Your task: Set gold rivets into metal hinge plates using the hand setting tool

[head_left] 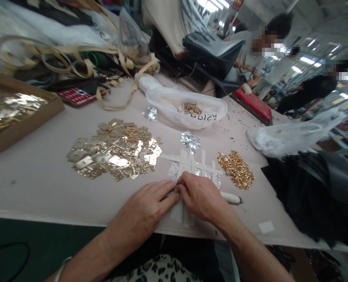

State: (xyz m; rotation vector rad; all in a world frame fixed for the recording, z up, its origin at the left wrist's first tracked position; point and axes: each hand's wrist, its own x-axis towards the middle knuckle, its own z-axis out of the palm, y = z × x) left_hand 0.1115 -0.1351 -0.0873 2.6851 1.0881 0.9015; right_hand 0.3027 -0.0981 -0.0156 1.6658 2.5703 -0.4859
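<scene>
My left hand (146,205) and my right hand (202,196) meet near the table's front edge. Both are closed, fingertips pinching a small metal piece (177,189) that is mostly hidden. Under them lie pale tape strips (185,160), crossed over clear plastic. Beside my right hand rests a tool with a white handle (230,197), its other end covered. Flat gold metal plates (118,150) form a wide pile to the left. Small gold fittings (237,170) are heaped to the right, and small silver discs (190,141) lie beyond the strips.
Behind the piles lies a white plastic bag (165,102) with gold pieces on it. A cardboard box (24,125) of gold parts stands at left, near a red calculator-like object (79,94). Black material (309,196) covers the right side. Other people work beyond the table.
</scene>
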